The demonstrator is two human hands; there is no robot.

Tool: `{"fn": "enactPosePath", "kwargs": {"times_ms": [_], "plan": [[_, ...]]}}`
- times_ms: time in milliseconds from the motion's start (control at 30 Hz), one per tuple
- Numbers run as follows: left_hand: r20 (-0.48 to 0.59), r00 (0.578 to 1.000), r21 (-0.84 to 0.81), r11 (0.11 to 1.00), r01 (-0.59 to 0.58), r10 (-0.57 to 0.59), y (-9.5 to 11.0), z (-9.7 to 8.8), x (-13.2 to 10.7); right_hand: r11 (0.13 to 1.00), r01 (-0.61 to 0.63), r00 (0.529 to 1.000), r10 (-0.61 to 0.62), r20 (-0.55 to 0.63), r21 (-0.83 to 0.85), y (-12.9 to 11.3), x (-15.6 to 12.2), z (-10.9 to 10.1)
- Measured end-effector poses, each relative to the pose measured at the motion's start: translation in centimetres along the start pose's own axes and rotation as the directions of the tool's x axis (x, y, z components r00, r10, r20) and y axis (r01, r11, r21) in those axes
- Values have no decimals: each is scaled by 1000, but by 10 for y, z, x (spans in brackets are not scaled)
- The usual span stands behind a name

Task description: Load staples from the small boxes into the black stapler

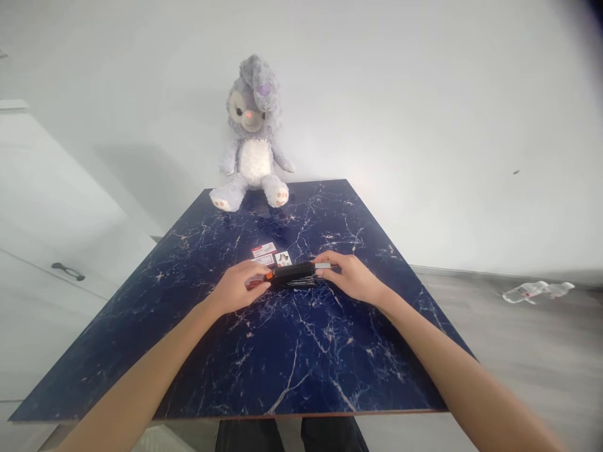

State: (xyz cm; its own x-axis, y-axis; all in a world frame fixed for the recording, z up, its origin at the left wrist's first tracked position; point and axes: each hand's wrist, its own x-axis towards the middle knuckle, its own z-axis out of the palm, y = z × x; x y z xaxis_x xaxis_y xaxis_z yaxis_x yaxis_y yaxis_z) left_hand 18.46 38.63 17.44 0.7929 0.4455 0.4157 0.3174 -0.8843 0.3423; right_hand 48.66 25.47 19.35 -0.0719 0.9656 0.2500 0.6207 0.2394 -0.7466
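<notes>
A black stapler (294,274) with an orange end lies across the middle of the dark blue marbled table (264,351). My left hand (239,287) is closed on its left, orange end. My right hand (351,274) pinches its right end, where a silvery part shows. Just behind the stapler lies a small red and white printed card or packet (270,254) flat on the table.
A grey plush rabbit (253,135) sits at the table's far edge against the white wall. A white cabinet with a dark handle (68,271) stands to the left. A crumpled plastic bottle (537,290) lies on the grey floor at right.
</notes>
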Motion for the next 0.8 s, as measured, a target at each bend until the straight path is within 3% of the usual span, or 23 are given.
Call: {"fn": "enactPosePath", "kwargs": {"times_ms": [133,333,800], "plan": [[-10,1000,0,1000,-9,9,0,0,0,999,51,999,-51,-10,-3,4,1,2],[-10,1000,11,1000,-14,14,-2,1,-1,999,-33,996,36,76,-42,4,1,8],[-25,1000,-4,1000,-19,19,-1,1,-2,994,-91,991,96,91,-54,5,2,8]]}}
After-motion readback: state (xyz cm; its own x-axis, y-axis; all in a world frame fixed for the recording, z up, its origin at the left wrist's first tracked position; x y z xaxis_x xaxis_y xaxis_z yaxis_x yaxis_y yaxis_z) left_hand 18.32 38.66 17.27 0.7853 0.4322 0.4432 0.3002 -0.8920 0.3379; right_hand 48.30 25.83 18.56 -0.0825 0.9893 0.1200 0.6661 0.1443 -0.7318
